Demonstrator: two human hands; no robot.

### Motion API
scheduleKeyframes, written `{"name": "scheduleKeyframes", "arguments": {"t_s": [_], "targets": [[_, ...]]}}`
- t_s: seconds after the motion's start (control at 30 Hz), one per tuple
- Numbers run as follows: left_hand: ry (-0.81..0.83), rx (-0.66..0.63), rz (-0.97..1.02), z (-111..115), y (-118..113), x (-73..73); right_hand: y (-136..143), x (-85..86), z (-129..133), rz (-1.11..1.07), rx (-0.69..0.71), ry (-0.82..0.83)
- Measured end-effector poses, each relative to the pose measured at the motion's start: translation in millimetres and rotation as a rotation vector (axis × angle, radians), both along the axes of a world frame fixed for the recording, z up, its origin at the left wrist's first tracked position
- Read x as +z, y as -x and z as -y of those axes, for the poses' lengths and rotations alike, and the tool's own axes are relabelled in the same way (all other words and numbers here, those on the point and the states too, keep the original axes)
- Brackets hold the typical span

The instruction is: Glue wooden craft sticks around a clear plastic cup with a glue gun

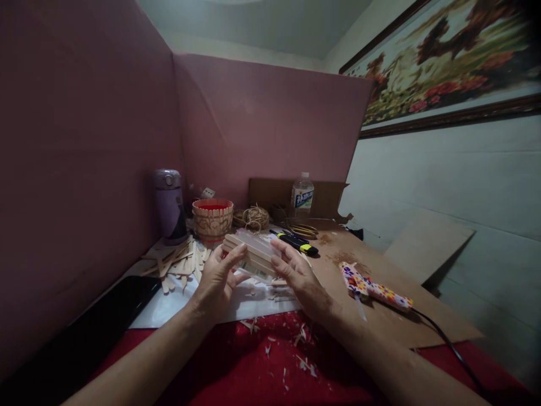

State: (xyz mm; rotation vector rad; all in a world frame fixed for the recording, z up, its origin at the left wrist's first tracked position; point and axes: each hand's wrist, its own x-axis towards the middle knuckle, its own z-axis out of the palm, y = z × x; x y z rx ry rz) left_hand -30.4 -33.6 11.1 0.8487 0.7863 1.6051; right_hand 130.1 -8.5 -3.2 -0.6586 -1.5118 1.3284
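Observation:
Between my two hands a clear plastic box point(261, 246) with wooden craft sticks point(249, 256) along its side is held above white paper. My left hand point(220, 276) grips its left end, thumb on the near side. At the right end, my right hand point(300, 279) holds it with thumb and fingers. Loose craft sticks point(181, 262) lie heaped to the left. Behind the box stand a stick-covered basket point(212, 220) with a red inside and a bundle of twine point(256, 216). A black and yellow utility knife point(296, 242) lies just beyond my right hand.
A purple bottle point(169, 206) stands at the back left, a clear labelled bottle point(303, 194) at the back. On the right, a flower-patterned glue gun point(376, 288) with a black cord rests on cardboard point(338, 237). Wood scraps dot the red cloth point(253, 366). A black phone-like slab point(122, 301) lies left.

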Motion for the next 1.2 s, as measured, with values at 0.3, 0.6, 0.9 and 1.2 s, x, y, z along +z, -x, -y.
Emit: {"name": "scheduleKeyframes", "arguments": {"t_s": [0.3,0.6,0.9,1.2], "targets": [[0.000,0.008,0.016,0,0,0.2,0,3.1,2,0.020,-0.039,-0.007],[0.021,0.023,-0.020,-3,2,-4.0,-1,-7.2,-5,0.004,-0.008,0.094],[-0.166,0.367,-0.186,-4,13,3.6,-3,-2.1,-7,-0.125,0.021,0.175],[-0.117,0.028,-0.189,5,12,8.3,-5,5.1,-2,-0.126,0.100,0.165]]}}
